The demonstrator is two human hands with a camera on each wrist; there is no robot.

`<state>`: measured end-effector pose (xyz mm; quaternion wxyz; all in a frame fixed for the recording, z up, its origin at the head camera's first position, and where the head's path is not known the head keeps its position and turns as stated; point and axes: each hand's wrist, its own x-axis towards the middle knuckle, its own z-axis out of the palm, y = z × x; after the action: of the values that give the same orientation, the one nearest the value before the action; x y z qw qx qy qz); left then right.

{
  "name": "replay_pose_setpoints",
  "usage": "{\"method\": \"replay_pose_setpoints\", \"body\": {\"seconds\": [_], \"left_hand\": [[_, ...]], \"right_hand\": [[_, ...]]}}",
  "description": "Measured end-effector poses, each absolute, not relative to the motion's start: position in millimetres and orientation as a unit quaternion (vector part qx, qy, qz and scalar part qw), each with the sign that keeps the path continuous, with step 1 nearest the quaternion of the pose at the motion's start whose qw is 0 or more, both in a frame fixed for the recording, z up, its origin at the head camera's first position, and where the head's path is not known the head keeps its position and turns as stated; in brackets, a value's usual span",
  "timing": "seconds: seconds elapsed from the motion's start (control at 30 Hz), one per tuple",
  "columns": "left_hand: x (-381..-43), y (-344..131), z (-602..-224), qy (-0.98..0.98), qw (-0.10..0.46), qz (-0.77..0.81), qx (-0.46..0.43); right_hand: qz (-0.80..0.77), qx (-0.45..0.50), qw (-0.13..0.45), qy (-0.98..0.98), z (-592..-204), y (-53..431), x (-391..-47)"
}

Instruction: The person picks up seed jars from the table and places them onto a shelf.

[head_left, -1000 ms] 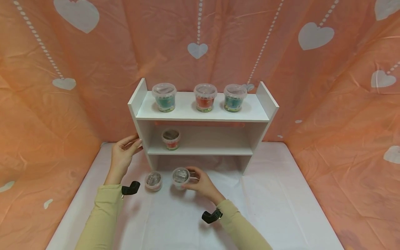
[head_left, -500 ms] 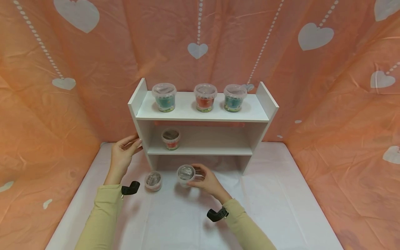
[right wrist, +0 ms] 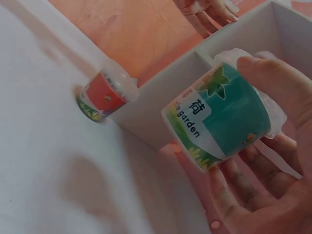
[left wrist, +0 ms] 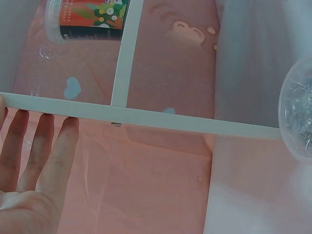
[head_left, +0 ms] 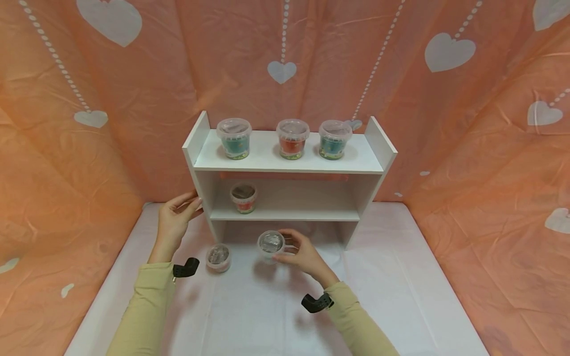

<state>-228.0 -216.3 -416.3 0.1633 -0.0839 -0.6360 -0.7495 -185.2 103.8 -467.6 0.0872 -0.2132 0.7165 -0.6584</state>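
My right hand (head_left: 305, 255) holds a lidded clear plastic cup (head_left: 270, 244) between thumb and fingers, raised above the table in front of the shelf. In the right wrist view this cup (right wrist: 226, 114) is tilted and has a green label reading "garden". With its fingers extended, my left hand (head_left: 174, 225) touches the left side panel of the white shelf (head_left: 285, 217); the left wrist view shows fingertips (left wrist: 71, 124) against that panel. A second lidded cup (head_left: 218, 258), red-labelled in the right wrist view (right wrist: 105, 95), stands on the table near the shelf's left foot.
On the top shelf board stand a green cup (head_left: 235, 138), a red cup (head_left: 292, 139) and another green cup (head_left: 333, 140). A red cup (head_left: 244, 198) sits at the left of the middle board. An orange cloth (head_left: 285, 99) with hearts hangs behind.
My right hand has carried the held cup rightward and slightly towards the shelf. My left hand and the other cups have stayed in place.
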Motion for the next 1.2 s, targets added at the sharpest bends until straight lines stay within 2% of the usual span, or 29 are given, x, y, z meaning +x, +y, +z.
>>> {"method": "replay_pose_setpoints", "body": {"seconds": [1.03, 1.2], "left_hand": [[-226.8, -217.0, -414.7, -0.646, 0.160, -0.742, -0.085], [-226.3, -217.1, -414.2, -0.646, 0.158, -0.742, -0.085]], "right_hand": [[-0.639, -0.215, 0.058, 0.736, -417.9, 122.1, -188.5], [-0.648, -0.205, 0.051, 0.731, -419.8, 125.7, -195.2]]}}
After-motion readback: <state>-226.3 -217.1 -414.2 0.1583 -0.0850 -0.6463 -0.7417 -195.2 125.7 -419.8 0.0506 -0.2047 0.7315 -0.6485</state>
